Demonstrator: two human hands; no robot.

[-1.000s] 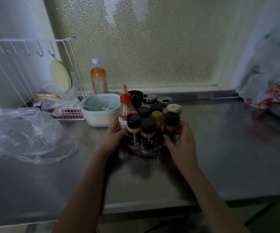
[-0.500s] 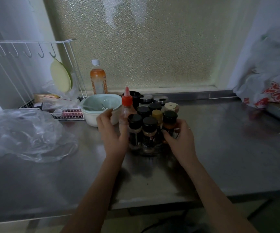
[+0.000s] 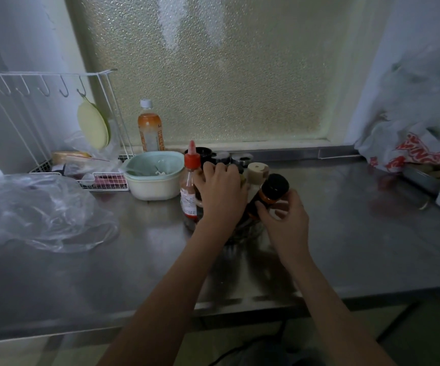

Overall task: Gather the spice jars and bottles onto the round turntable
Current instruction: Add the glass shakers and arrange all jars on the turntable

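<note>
The right hand [image 3: 286, 223] grasps a tilted spice jar [image 3: 267, 195] with a round black cap and orange band, its label unreadable, at the right edge of the clear round turntable [image 3: 250, 231]. Left of that grip, the left hand [image 3: 220, 195] lies palm-down over the clustered jars; whether it grips one cannot be told. Beside its thumb stands a red-nozzled sauce bottle [image 3: 190, 184] with a white label, then a pale plastic bowl [image 3: 154, 177] on the steel counter [image 3: 358, 233].

Bowl [image 3: 155, 178] left of sauce bottle [image 3: 190, 186]
</note>
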